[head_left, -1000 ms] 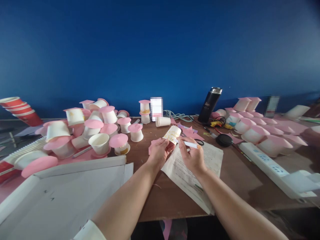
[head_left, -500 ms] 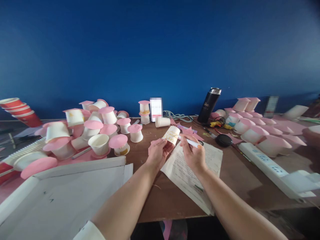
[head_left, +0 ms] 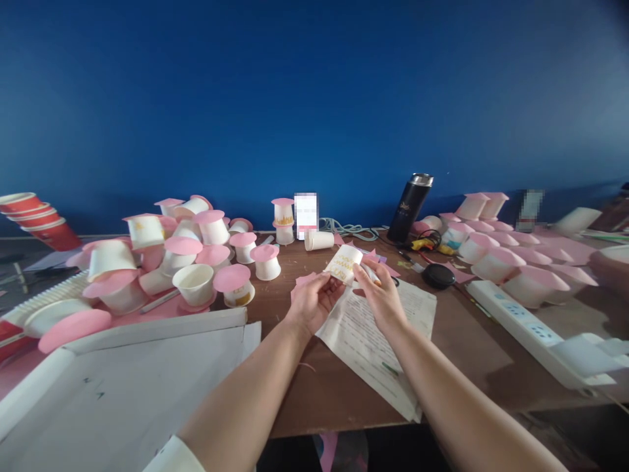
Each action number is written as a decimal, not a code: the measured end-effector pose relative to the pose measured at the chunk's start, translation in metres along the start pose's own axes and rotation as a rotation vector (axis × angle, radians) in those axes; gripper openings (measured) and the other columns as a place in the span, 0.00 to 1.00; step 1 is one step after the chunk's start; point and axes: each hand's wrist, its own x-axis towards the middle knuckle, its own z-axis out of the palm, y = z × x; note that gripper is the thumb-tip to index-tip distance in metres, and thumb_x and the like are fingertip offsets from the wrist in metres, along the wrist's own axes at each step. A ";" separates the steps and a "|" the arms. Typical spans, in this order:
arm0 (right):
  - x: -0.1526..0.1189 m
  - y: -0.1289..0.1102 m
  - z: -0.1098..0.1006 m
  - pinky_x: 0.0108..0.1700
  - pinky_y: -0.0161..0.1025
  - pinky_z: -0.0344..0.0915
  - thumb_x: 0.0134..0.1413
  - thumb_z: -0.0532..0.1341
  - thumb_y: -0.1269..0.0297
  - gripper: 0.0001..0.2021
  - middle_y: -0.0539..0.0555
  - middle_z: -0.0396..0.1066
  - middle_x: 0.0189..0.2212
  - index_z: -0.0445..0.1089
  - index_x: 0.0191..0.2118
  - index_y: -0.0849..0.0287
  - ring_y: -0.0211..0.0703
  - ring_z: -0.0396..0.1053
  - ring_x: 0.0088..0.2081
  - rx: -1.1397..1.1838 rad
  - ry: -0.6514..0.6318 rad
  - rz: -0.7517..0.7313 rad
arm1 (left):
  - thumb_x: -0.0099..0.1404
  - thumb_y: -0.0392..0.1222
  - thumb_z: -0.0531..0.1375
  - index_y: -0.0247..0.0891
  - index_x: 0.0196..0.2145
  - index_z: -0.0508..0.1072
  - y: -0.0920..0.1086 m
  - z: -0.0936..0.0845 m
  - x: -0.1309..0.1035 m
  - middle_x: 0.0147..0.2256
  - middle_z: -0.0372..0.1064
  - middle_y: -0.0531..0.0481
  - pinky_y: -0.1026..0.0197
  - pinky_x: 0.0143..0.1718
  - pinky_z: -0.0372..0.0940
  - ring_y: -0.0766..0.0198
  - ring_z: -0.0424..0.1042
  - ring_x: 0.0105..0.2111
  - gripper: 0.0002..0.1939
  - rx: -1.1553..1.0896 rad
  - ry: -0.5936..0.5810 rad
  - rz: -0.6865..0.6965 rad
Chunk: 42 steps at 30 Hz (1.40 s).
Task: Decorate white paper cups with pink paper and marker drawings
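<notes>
A small white paper cup (head_left: 343, 262) with yellow-gold markings on its side is tilted in the middle of the desk, above a printed sheet (head_left: 378, 334). Closed round its lower left end is my left hand (head_left: 313, 299). My right hand (head_left: 382, 292) is closed on a white pen (head_left: 369, 274) with an orange-yellow end, and its fingertips touch the cup's right side. Most of the pen is hidden by the fingers.
Several paper cups with pink discs (head_left: 232, 278) crowd the left, beside a white box lid (head_left: 162, 387). At right stand a black thermos (head_left: 410, 208), a round black case (head_left: 439, 276), a power strip (head_left: 521, 321) and more pink-topped cups (head_left: 496, 262). A phone (head_left: 306, 213) leans at the back.
The cup has been turned and tilted, so more markings show. My right hand has shifted its fingers onto the cup, and the pen now lies back within the hand.
</notes>
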 end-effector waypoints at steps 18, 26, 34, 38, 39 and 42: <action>0.000 0.002 0.001 0.35 0.41 0.75 0.46 0.68 0.42 0.29 0.55 0.77 0.39 0.72 0.49 0.57 0.48 0.76 0.38 -0.018 -0.065 0.058 | 0.57 0.34 0.70 0.30 0.26 0.77 -0.009 0.002 -0.002 0.27 0.73 0.47 0.63 0.36 0.70 0.67 0.73 0.29 0.07 0.299 -0.041 0.067; -0.007 0.003 -0.002 0.35 0.42 0.72 0.63 0.58 0.48 0.21 0.58 0.78 0.37 0.72 0.53 0.57 0.44 0.75 0.33 -0.086 0.047 -0.417 | 0.64 0.27 0.60 0.30 0.28 0.72 0.000 0.002 0.002 0.25 0.71 0.46 0.66 0.31 0.71 0.70 0.71 0.25 0.06 0.033 0.105 0.039; -0.019 -0.003 -0.004 0.37 0.41 0.72 0.66 0.57 0.58 0.12 0.56 0.79 0.37 0.77 0.41 0.55 0.46 0.76 0.36 -0.379 -0.092 -0.708 | 0.61 0.27 0.62 0.31 0.26 0.70 -0.001 0.004 0.000 0.24 0.70 0.48 0.66 0.31 0.71 0.70 0.70 0.24 0.07 0.034 0.124 0.072; -0.018 -0.006 -0.003 0.38 0.40 0.71 0.67 0.56 0.60 0.12 0.56 0.79 0.36 0.77 0.40 0.56 0.46 0.76 0.36 -0.455 -0.051 -0.760 | 0.59 0.28 0.64 0.32 0.25 0.70 -0.001 0.001 0.001 0.24 0.70 0.48 0.66 0.33 0.71 0.70 0.70 0.24 0.08 0.048 0.089 0.087; -0.017 -0.006 -0.003 0.38 0.40 0.71 0.67 0.56 0.60 0.12 0.56 0.79 0.36 0.77 0.40 0.56 0.46 0.76 0.36 -0.465 -0.053 -0.767 | 0.59 0.28 0.65 0.32 0.25 0.70 -0.002 0.001 0.002 0.24 0.70 0.48 0.66 0.33 0.71 0.70 0.70 0.24 0.08 0.049 0.092 0.088; -0.018 -0.007 -0.003 0.38 0.39 0.70 0.67 0.55 0.61 0.12 0.55 0.79 0.34 0.76 0.39 0.56 0.45 0.76 0.35 -0.479 -0.061 -0.777 | 0.58 0.29 0.66 0.33 0.24 0.69 -0.002 0.000 0.002 0.23 0.70 0.49 0.66 0.33 0.71 0.70 0.70 0.24 0.09 0.048 0.102 0.087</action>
